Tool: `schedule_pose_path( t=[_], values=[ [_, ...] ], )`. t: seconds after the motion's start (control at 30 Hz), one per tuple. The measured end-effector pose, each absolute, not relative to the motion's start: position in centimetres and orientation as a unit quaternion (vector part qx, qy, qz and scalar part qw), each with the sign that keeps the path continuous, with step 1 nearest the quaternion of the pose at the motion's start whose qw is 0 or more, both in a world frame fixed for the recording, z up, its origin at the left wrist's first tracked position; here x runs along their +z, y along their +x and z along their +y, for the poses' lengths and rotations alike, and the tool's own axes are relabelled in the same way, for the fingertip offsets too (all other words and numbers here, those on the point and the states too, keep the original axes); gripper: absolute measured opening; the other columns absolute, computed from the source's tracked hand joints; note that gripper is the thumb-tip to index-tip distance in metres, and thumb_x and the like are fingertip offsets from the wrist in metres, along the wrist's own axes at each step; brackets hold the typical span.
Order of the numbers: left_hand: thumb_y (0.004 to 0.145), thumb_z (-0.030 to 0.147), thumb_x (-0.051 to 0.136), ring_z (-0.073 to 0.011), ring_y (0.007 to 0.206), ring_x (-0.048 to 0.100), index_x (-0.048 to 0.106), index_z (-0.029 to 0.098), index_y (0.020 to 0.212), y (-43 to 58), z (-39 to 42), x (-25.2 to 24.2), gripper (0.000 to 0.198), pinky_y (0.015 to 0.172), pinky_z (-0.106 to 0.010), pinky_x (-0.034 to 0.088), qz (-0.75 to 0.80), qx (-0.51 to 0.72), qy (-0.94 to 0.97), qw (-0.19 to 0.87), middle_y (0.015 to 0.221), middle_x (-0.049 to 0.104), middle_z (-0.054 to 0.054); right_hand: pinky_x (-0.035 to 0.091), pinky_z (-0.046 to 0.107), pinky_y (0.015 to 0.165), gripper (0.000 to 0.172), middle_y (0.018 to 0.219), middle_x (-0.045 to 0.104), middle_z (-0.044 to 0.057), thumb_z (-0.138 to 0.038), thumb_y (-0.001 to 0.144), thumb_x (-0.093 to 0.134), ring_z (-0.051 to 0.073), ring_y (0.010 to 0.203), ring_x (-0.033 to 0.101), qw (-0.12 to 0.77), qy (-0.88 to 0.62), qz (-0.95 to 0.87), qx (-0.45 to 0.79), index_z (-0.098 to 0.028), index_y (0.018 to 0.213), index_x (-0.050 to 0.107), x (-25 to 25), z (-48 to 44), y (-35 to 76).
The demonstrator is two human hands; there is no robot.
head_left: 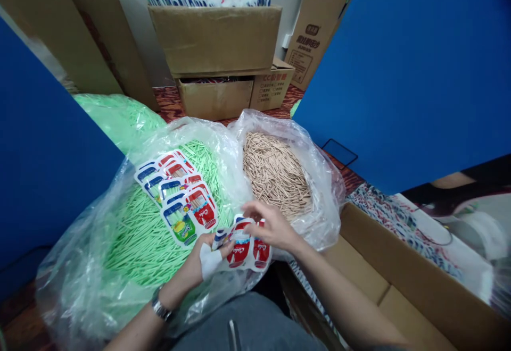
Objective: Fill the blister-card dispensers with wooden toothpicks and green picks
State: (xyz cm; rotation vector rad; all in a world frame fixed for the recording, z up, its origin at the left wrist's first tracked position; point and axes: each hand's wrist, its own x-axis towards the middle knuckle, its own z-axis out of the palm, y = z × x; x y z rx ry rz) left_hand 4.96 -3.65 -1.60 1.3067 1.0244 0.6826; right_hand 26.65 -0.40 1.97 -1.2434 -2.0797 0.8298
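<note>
My left hand [209,255], with white tape or cloth at the base of the thumb and a metal watch on the wrist, grips a fanned bunch of red Cola packets [239,250]. At the top of this bunch, my right hand [275,226] has its fingers curled, the thumb on the front of a packet; its fingertips are partly hidden. More flat packets, red Cola and green-and-blue ones, lie in an overlapping pile [179,197]. They rest on thin green sticks [147,239] in a large clear plastic bag [75,266].
Right of the green sticks, a second clear bag [327,181] holds tan sticks [275,175]. Ahead, a cardboard box [215,37] full of upright packets sits on lower boxes [215,98]. Blue panels [407,64] flank both sides. A long cardboard box [423,282] stands at right.
</note>
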Motion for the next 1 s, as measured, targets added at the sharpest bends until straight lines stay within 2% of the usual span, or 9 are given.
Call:
schedule_pose_path(
  t=[0.03, 0.1, 0.17, 0.47, 0.57, 0.67, 0.73, 0.8, 1.0],
  values=[
    [0.079, 0.04, 0.063, -0.0155, 0.061, 0.054, 0.067, 0.011, 0.074, 5.1, -3.6, -1.5, 0.03, 0.059, -0.026, 0.046, 0.44, 0.294, 0.57, 0.628, 0.065, 0.063, -0.003, 0.043, 0.024, 0.067, 0.027, 0.08, 0.065, 0.003, -0.044, 0.084, 0.059, 0.014, 0.071, 0.058, 0.28, -0.454, -0.791, 0.298, -0.018, 0.092, 0.063, 1.8, -0.8, 25.7],
    [0.078, 0.039, 0.064, -0.0167, 0.064, 0.055, 0.067, 0.011, 0.077, 5.2, -3.7, -1.4, 0.028, 0.061, -0.026, 0.047, 0.435, 0.293, 0.569, 0.633, 0.067, 0.064, -0.003, 0.037, 0.021, 0.059, 0.035, 0.062, 0.057, -0.001, -0.047, 0.085, 0.058, 0.011, 0.061, 0.052, 0.286, -0.451, -0.801, 0.27, -0.017, 0.066, 0.059, 1.4, -1.4, 24.1],
    [0.077, 0.038, 0.064, -0.0175, 0.066, 0.056, 0.067, 0.012, 0.076, 5.1, -3.8, -1.6, 0.027, 0.062, -0.026, 0.047, 0.437, 0.298, 0.569, 0.63, 0.066, 0.063, -0.003, 0.034, 0.02, 0.055, 0.042, 0.057, 0.051, -0.002, -0.047, 0.088, 0.055, 0.009, 0.056, 0.047, 0.295, -0.445, -0.804, 0.262, -0.017, 0.058, 0.054, 1.1, -1.5, 23.2],
    [0.065, 0.034, 0.072, -0.0135, 0.054, 0.05, 0.06, 0.013, 0.062, 5.6, -3.6, -1.7, 0.024, 0.053, -0.022, 0.042, 0.486, 0.298, 0.55, 0.61, 0.056, 0.058, 0.001, 0.035, 0.023, 0.06, 0.036, 0.061, 0.052, 0.0, -0.038, 0.094, 0.046, 0.011, 0.061, 0.048, 0.291, -0.381, -0.843, 0.245, -0.017, 0.066, 0.055, 1.5, -2.0, 23.6],
    [0.061, 0.035, 0.074, -0.0137, 0.052, 0.052, 0.06, 0.013, 0.061, 5.9, -3.6, -1.3, 0.026, 0.052, -0.024, 0.044, 0.503, 0.302, 0.53, 0.612, 0.056, 0.06, 0.0, 0.041, 0.022, 0.068, 0.025, 0.079, 0.064, 0.003, -0.032, 0.095, 0.043, 0.012, 0.074, 0.057, 0.271, -0.344, -0.835, 0.333, -0.016, 0.091, 0.062, 1.7, -1.9, 25.1],
    [0.06, 0.035, 0.074, -0.0159, 0.055, 0.056, 0.062, 0.013, 0.065, 6.0, -3.8, -1.4, 0.026, 0.055, -0.026, 0.048, 0.517, 0.3, 0.514, 0.615, 0.06, 0.065, -0.002, 0.045, 0.023, 0.072, 0.031, 0.098, 0.068, 0.003, -0.033, 0.095, 0.045, 0.012, 0.084, 0.062, 0.254, -0.417, -0.78, 0.392, -0.019, 0.122, 0.051, 0.6, -0.5, 28.5],
    [0.06, 0.035, 0.074, -0.0178, 0.059, 0.059, 0.064, 0.012, 0.067, 5.8, -3.9, -1.6, 0.026, 0.058, -0.028, 0.049, 0.526, 0.295, 0.512, 0.611, 0.064, 0.067, -0.005, 0.044, 0.024, 0.073, 0.027, 0.098, 0.068, 0.003, -0.033, 0.096, 0.042, 0.014, 0.085, 0.062, 0.226, -0.564, -0.737, 0.296, -0.02, 0.115, 0.056, -0.8, 1.2, 31.2],
    [0.061, 0.035, 0.073, -0.0185, 0.06, 0.059, 0.065, 0.012, 0.067, 5.7, -3.9, -1.8, 0.026, 0.059, -0.028, 0.049, 0.527, 0.286, 0.517, 0.611, 0.065, 0.068, -0.006, 0.043, 0.025, 0.077, 0.024, 0.095, 0.068, 0.003, -0.031, 0.095, 0.043, 0.015, 0.085, 0.062, 0.13, -0.692, -0.689, 0.169, -0.02, 0.107, 0.06, -2.3, 3.0, 33.7],
    [0.058, 0.034, 0.073, -0.0124, 0.046, 0.046, 0.054, 0.015, 0.054, 6.0, -3.9, -1.5, 0.027, 0.048, -0.025, 0.042, 0.52, 0.302, 0.526, 0.602, 0.048, 0.054, 0.001, 0.039, 0.026, 0.083, 0.026, 0.107, 0.065, 0.011, -0.028, 0.093, 0.043, 0.02, 0.097, 0.06, 0.09, -0.737, -0.663, 0.095, -0.017, 0.111, 0.059, -4.6, 7.1, 35.9]
  ],
)
